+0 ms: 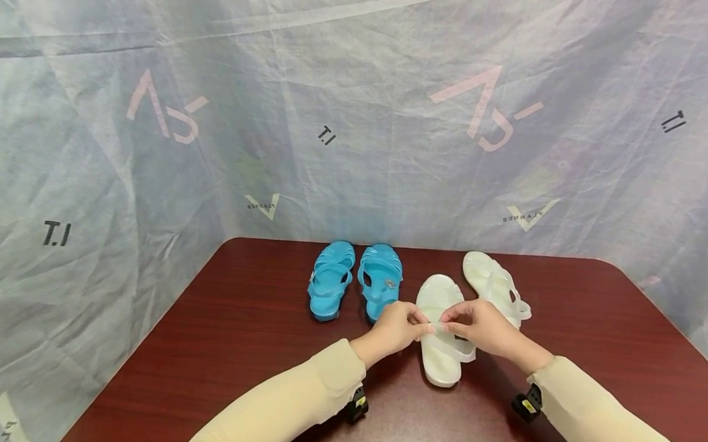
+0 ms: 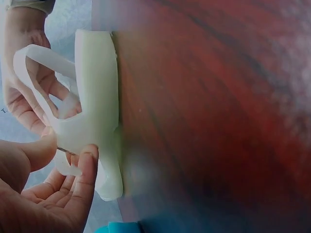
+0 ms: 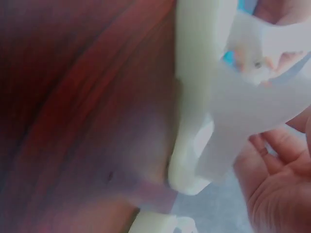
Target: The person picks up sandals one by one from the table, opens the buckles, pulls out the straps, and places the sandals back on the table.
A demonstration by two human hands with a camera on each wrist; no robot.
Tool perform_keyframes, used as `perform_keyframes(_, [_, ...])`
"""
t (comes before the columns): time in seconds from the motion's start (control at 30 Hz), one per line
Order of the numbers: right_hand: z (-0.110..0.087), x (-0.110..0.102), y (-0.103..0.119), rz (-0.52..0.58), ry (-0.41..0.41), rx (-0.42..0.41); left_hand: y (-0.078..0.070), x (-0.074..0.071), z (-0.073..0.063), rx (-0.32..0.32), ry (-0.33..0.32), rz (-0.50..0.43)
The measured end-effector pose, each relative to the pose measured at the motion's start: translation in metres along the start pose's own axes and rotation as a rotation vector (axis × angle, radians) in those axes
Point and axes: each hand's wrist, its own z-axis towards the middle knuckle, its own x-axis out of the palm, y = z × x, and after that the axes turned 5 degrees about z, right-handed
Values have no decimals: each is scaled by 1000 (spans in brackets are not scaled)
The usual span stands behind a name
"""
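Head view: where does the white sandal point(image 1: 440, 353) sit?

"Sole-down on the desk point(image 1: 255, 360), between two blue sandals point(image 1: 330, 282) and another white sandal point(image 1: 492, 284)."

"And the hands?"

"Left hand point(image 1: 392, 328) — thumb and fingertips nipped together on its strap point(image 2: 80, 128); right hand point(image 1: 486, 327) — likewise pinching, thumb near forefinger."

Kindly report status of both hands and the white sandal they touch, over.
Left hand and right hand pinching strap. Nearer white sandal sole-down on table. No obstruction seen at strap.
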Motion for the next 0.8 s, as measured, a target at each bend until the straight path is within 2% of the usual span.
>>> perform_keyframes(0.13, [-4, 3, 12, 34, -43, 52, 1, -3, 0, -21, -1, 14])
perform_keyframes(0.3, [-8, 5, 23, 31, -66, 79, 0, -4, 0, -15, 4, 11])
perform_keyframes(0.53, [-6, 2, 14, -9, -23, 31, -1, -4, 0, -9, 24, 14])
perform_keyframes(0.8, [1, -1, 0, -6, 1, -36, -1, -3, -1, 2, 28, 6])
